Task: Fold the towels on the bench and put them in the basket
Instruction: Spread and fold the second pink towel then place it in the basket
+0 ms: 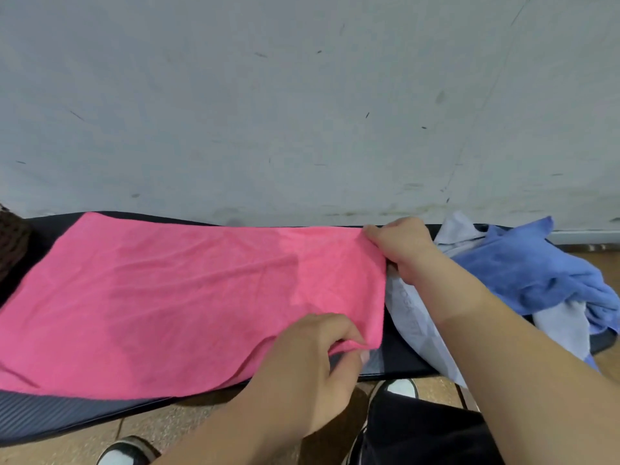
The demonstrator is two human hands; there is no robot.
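Early going: the pink towel (188,297) lies spread flat on the dark desk (67,411), not yet folded. The left grip (322,364) pinches its near right corner and the right grip (402,246) its far right corner, likely for a first fold. A blue towel (530,273) and pale towels (412,317) lie heaped at the right. No basket clearly shows. Behind is a scuffed grey wall (302,112), below a tan tiled floor (188,427)

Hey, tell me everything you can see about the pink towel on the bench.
The pink towel is a plain bright pink cloth of soft, fuzzy-looking fabric, spread open and nearly flat along the dark bench, lightly wrinkled. Its near edge reaches the bench's front edge. The right hand pinches its far right corner; the left hand pinches its near right corner, slightly lifted. A pale towel lies beside its right edge.
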